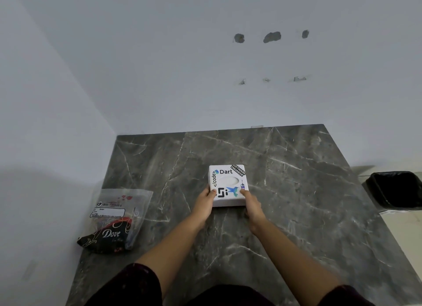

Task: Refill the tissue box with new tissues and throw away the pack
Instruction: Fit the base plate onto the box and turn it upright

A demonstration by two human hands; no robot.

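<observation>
A white square tissue box [228,180] with stickers and an oval slot on top rests on the dark marble counter [285,191]. My left hand [204,205] grips its near left corner, thumb on the top. My right hand [252,206] grips the near right corner the same way. A clear plastic tissue pack [116,216] printed with "Dove" lies flat on the counter's left side, apart from both hands.
A black-lined bin [397,190] stands on the floor past the counter's right edge. White walls close the counter at the back and left. My dark sleeves show at the bottom of the view.
</observation>
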